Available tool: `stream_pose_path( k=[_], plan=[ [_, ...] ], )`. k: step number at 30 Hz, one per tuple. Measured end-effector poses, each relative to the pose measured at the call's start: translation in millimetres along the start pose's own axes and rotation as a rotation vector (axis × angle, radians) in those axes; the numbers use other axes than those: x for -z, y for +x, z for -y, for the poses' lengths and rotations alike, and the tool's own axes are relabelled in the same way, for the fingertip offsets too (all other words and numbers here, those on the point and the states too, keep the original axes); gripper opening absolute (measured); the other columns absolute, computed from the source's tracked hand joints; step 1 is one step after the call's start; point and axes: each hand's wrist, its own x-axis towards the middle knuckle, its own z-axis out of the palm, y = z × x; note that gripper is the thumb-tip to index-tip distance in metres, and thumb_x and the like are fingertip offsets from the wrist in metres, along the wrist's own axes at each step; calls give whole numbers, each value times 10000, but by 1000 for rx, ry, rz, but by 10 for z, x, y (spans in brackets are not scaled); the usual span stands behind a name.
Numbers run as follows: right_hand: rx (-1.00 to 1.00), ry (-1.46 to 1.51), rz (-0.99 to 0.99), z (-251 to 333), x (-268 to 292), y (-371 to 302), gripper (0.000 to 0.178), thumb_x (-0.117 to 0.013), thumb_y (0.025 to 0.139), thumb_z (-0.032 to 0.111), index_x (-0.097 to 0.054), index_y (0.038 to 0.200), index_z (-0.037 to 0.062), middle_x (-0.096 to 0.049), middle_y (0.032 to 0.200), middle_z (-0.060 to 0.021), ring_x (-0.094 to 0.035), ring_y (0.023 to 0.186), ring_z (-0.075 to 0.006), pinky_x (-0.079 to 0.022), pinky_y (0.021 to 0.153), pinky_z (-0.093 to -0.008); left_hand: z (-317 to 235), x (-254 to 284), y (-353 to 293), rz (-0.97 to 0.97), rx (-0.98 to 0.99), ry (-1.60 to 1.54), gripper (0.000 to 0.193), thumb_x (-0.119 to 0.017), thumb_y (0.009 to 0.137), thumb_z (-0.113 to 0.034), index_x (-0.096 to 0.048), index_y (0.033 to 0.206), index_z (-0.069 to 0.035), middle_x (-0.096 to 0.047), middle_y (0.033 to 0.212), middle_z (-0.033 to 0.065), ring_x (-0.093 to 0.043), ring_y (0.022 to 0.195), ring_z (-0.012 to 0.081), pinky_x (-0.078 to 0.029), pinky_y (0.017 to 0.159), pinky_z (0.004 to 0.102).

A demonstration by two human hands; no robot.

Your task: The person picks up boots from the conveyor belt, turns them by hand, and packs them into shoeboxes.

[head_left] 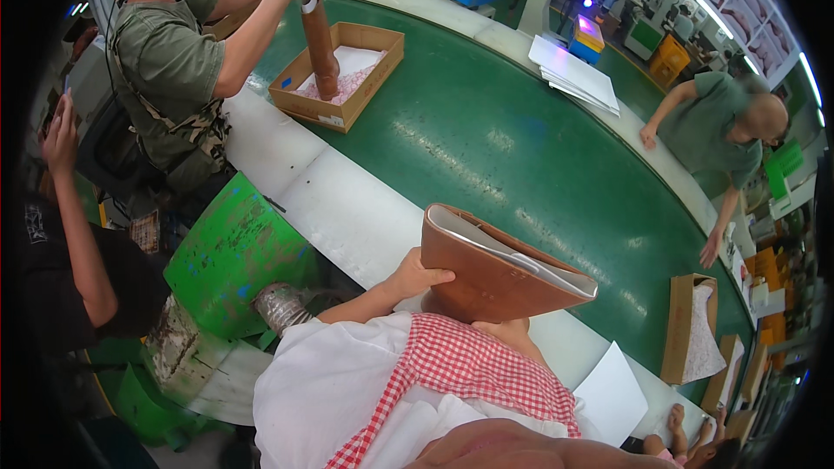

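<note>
My left hand (420, 278) grips the near left side of a brown leather case (495, 274), with the thumb lying across its face. The case is tilted, and its long upper edge gapes a little, showing a pale lining inside. Against the lower edge of the case is my right hand (508, 330), its fingers mostly hidden beneath the leather. The case is held up in front of my red checked apron (469, 356), above the pale table edge (356, 217).
A co-worker (169, 52) at the left holds a tall brown boot-like piece (320, 48) over a cardboard box (360, 91) with pink paper. The green conveyor (486, 148) curves past. Another person (717, 126) stands across it. White sheets (575, 74), another box (682, 330) and a green bin (234, 252) are around.
</note>
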Motion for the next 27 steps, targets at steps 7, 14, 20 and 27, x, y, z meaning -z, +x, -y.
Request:
stream_pose_path(
  k=[7,14,20,27],
  plan=[
    [30,-144,-76,-173,54,-3,726,-828,640,122,-442,1238,-15,-542,1173,-157,-522,1095,-257,-440,916,-345,32,59,-6,11,60,2,578,-762,730,-164,-505,1217,9,-560,1188,88,-504,1101,171,-401,942,326],
    [72,-131,-40,-134,53,20,703,-816,656,106,-441,1237,-17,-542,1179,-152,-527,1082,-241,-441,905,-340,120,32,-65,117,165,15,820,-814,645,-183,-380,1317,-1,-493,1271,111,-455,1180,211,-375,986,356],
    [75,-249,-33,-274,161,68,723,-842,626,161,-468,1220,-11,-562,1164,-136,-547,1053,-237,-440,898,-345,204,-38,-66,67,279,220,708,-790,667,-160,-448,1265,3,-539,1217,132,-499,1136,221,-406,955,351],
    [193,102,-99,-102,196,175,648,-819,649,110,-483,1189,-10,-559,1145,-115,-542,1042,-220,-444,889,-351,285,-16,-20,1,247,221,592,-770,701,-154,-509,1207,9,-577,1168,119,-531,1088,210,-427,925,340]
  ],
)
